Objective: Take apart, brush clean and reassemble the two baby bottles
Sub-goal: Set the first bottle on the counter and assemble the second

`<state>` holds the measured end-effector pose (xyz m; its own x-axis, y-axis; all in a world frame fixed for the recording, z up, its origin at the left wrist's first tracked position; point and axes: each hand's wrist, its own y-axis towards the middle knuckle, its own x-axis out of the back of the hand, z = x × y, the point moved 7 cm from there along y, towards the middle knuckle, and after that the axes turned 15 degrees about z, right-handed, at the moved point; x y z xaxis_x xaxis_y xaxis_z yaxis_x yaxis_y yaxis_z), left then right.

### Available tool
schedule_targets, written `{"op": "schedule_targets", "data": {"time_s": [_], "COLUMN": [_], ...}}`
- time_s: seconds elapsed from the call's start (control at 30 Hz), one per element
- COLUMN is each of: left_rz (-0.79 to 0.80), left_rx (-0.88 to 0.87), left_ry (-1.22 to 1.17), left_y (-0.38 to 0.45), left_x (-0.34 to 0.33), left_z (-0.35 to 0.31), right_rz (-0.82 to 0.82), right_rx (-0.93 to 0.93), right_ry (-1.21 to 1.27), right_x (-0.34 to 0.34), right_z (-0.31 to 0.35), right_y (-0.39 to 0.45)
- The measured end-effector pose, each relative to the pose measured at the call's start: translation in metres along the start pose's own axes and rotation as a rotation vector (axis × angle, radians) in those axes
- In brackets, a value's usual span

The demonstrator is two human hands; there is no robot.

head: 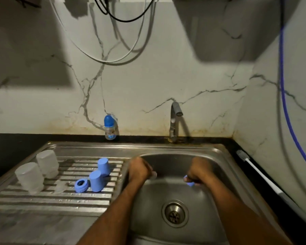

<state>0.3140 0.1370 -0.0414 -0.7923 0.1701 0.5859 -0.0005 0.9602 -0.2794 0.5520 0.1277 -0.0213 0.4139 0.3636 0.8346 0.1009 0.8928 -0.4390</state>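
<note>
Both hands working over the sink (pixel 219 156). Left hand (pixel 139 169) curling round a pale teat; right hand (pixel 199 171) pinching a blue collar ring (pixel 189 182). Judging they're being separated: keeping grip firm, slippery when wet. Bottle bodies (pixel 29 175) draining on rack.

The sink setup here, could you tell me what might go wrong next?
The small pale part in the left hand and the blue ring in the right hand are held over the sink basin; either could drop toward the open drain. The blue caps stand on a ridged drainboard and might topple.
</note>
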Motion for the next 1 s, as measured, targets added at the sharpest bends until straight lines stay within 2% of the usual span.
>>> {"op": "schedule_targets", "data": {"time_s": [0.13, 0.23, 0.33, 0.47, 0.57, 0.73, 1.0], "left_rz": [-0.023, -0.015, 0.064, 0.193, 0.218, 0.175, 0.073], "left_rx": [0.003, 0.046, 0.100, 0.123, 0.118, 0.064, 0.005], "left_ry": [-0.329, -0.518, -0.865, -1.038, -1.110, -1.188, -1.011], "left_y": [0.010, 0.015, 0.021, 0.024, 0.028, 0.035, 0.048], "left_x": [-0.006, -0.019, -0.040, -0.062, -0.066, -0.063, -0.060], "left_z": [0.007, 0.009, 0.014, 0.019, 0.021, 0.019, 0.016], "right_rz": [-0.012, 0.018, 0.061, 0.072, 0.053, 0.022, -0.151], "right_rx": [-0.006, 0.105, 0.219, 0.320, 0.361, 0.424, 0.545], "right_ry": [0.077, 0.188, 0.399, 0.685, 0.826, 0.877, 0.777], "right_x": [0.001, -0.007, -0.019, -0.035, -0.044, -0.041, -0.031], "right_z": [-0.012, 0.000, 0.008, 0.009, 0.006, 0.012, 0.023], "right_y": [0.007, 0.016, 0.025, 0.029, 0.032, 0.038, 0.036]}}
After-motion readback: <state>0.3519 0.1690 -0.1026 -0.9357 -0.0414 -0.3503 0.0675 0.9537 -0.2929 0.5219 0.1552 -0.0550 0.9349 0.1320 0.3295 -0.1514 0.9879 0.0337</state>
